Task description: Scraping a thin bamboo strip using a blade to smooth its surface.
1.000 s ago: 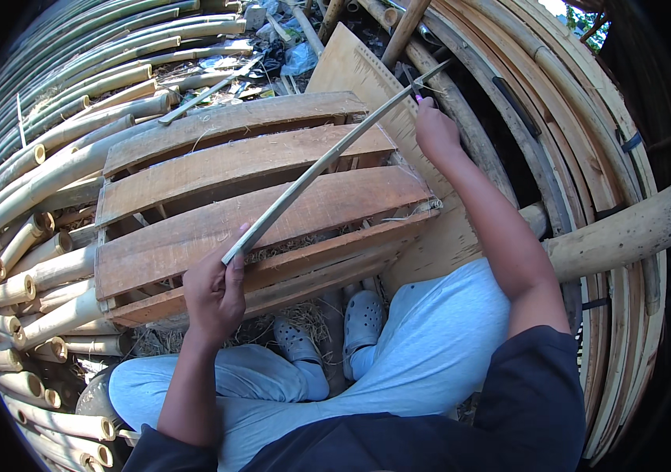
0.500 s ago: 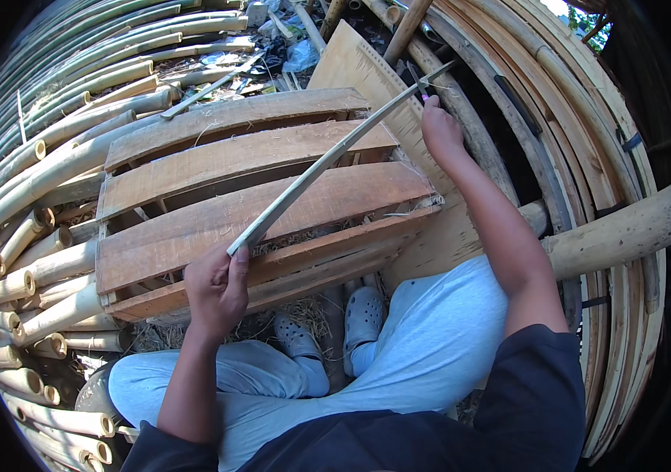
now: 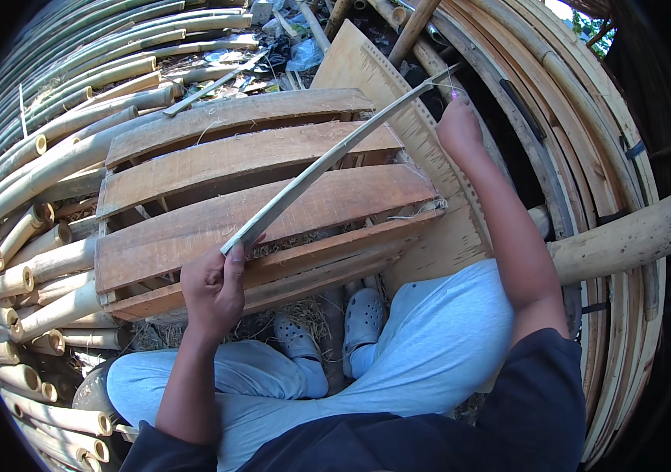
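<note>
A long split bamboo strip [image 3: 327, 161] slants up and away over a slatted wooden crate [image 3: 264, 197]. My left hand [image 3: 213, 293] is closed round its near end, thumb on top. My right hand [image 3: 461, 127] is a fist around the pinkish handle of a knife [image 3: 454, 92]. The thin blade points up beside the strip's far end; whether it touches the strip I cannot tell. My right arm is stretched far out, past the crate's right end.
Piled bamboo poles [image 3: 60, 267] fill the left side. A plywood sheet [image 3: 430, 138] leans against the crate's right end. Long wooden boards [image 3: 587, 149] and a thick bamboo pole [image 3: 622, 240] lie on the right. My clogs [image 3: 364, 315] are below the crate, amid shavings.
My right hand and the knife have moved right, outward near the strip's far end. The strip's far end has shifted slightly right too. My left hand has barely moved.
</note>
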Demonstrator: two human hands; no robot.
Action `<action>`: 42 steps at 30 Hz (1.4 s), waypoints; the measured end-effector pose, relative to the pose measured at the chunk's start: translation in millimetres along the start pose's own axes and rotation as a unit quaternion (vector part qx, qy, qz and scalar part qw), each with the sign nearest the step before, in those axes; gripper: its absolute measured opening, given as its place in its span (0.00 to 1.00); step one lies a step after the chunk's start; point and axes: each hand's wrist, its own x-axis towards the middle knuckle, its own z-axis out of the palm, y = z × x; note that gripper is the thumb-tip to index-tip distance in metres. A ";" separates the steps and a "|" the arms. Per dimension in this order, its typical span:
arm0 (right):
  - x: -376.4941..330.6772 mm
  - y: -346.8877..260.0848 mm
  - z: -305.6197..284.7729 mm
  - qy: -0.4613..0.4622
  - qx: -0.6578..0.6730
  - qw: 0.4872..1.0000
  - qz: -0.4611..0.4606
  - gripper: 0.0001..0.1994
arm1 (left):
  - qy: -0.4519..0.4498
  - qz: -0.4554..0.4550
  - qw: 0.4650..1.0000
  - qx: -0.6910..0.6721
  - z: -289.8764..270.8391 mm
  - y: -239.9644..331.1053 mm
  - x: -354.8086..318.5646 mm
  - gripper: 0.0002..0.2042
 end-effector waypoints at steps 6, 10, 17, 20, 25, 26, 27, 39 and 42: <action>-17.2 -36.5 -40.7 0.149 0.101 0.975 -0.133 0.07 | 0.009 0.015 0.999 -0.049 2.9 -7.4 0.7 0.13; -24.8 -45.1 -59.2 0.227 0.179 0.935 -0.205 0.08 | -0.008 0.003 0.999 -0.048 0.4 -5.5 0.5 0.13; 4.5 -18.9 -43.7 0.155 0.441 0.881 0.081 0.17 | -0.009 0.010 0.998 -0.058 3.6 -5.9 1.0 0.13; -8.4 -13.3 -54.9 0.025 0.683 0.699 0.210 0.15 | 0.015 0.022 0.997 -0.074 4.3 -6.0 0.5 0.13; 7.4 8.3 -36.0 0.083 0.681 0.678 0.264 0.07 | 0.019 0.025 0.996 -0.080 7.1 -3.1 1.7 0.14; 9.5 11.4 -30.6 0.042 0.677 0.674 0.292 0.07 | 0.019 0.026 0.996 -0.080 6.8 -3.6 1.6 0.14; 11.1 14.4 -25.1 0.001 0.672 0.668 0.320 0.07 | 0.013 0.019 0.996 -0.081 6.0 -4.2 1.0 0.14; 9.9 -10.5 10.6 -0.103 0.650 0.709 0.252 0.04 | 0.004 0.016 0.997 -0.080 5.1 -3.9 1.3 0.14; 7.3 -10.5 20.6 -0.022 0.537 0.821 0.192 0.05 | -0.005 0.015 0.997 -0.080 2.7 -3.9 2.1 0.14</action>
